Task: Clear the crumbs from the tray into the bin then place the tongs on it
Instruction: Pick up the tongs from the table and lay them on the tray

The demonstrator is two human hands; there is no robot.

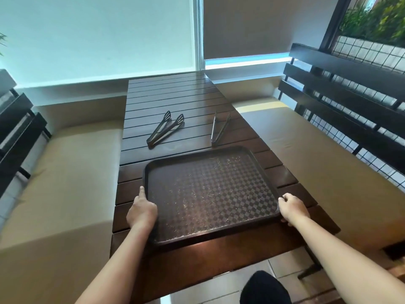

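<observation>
While the tray (210,194) is still sitting flat on the slatted table (175,102), both hands are getting hold of its side edges, so this looks like the lift-off for the trip to the bin. No bin is showing anywhere in view, by the way.

What could go wrong: the crumbs (197,194) are scattered thin all over the checkered surface, and the rim is pretty shallow. If the tray is tipping even a bit while it's coming up or being carried, I'd bet crumbs are sliding over the edge onto the table or the cushioned benches (65,172) on either side.

Grip-wise: the left hand (142,210) is lying against the left rim, thumb stretched out along the top of the edge, fingers hidden underneath as far as I can tell. The right hand (292,208) is curling its fingers over the near right corner, thumb peeking out below, so that one is pinching the rim properly.

Two pairs of tongs are waiting further back on the table, the dark slotted tongs (165,130) and the thin metal tongs (220,129), both apart from the tray.
</observation>
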